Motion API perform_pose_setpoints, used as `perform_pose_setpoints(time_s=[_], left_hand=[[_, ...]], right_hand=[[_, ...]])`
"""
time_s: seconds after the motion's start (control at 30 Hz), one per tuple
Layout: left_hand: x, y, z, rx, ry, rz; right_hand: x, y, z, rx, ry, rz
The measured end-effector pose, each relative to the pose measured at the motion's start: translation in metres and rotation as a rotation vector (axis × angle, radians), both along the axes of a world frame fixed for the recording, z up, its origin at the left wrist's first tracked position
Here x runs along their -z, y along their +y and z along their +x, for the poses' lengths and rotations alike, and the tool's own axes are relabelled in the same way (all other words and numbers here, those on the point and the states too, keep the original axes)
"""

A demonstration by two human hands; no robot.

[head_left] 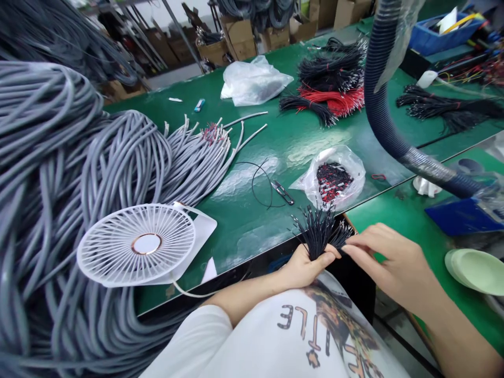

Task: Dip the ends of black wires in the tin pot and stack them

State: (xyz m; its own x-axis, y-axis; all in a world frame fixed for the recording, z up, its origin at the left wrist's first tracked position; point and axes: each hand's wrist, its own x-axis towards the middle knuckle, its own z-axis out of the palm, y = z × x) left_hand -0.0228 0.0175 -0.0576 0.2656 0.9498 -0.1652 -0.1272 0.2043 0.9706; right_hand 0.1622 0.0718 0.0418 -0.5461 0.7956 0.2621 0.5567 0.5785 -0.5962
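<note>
My left hand [305,265] is closed around a bundle of thin black wires [315,228], whose loose ends fan out above the fist. Close to its right side, my right hand [389,257] has thumb and fingertips pinched together against the smaller cluster of black wire ends [342,231]. What lies between those fingertips is too small to make out. Just beyond the bundle sits a clear plastic bag [354,163] of small red and black pieces [333,181]. Thread snips [282,192] lie left of the bag, beside one loose black wire [252,184].
Thick grey cables [129,142] are heaped along the left, with a white fan [145,244] in front of them. Black and red wire bundles [331,97] lie at the back. A ribbed hose [378,105] hangs at right, above a blue tray [460,215] and green bowls [478,270].
</note>
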Motion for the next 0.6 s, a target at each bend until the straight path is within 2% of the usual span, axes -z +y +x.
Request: perform_pose_setpoints(time_s=[0.13, 0.2, 0.27, 0.43, 0.6], left_hand=[[-0.001, 0.001, 0.007, -0.018, -0.003, 0.096], [0.0, 0.001, 0.008, -0.003, -0.033, 0.119], [0.002, 0.001, 0.007, 0.008, -0.058, 0.097], [0.003, -0.001, 0.006, -0.035, -0.147, -0.187], [0.001, 0.0, 0.008, -0.036, -0.172, -0.202]], right_hand=[[0.008, 0.009, -0.015, 0.052, -0.052, -0.444], [0.017, 0.013, -0.018, 0.077, 0.048, -0.657], [0.025, 0.016, -0.018, 0.075, 0.189, -0.804], [0.033, 0.014, -0.013, 0.104, 0.361, -0.909], [0.037, 0.011, -0.009, 0.144, 0.421, -0.953]])
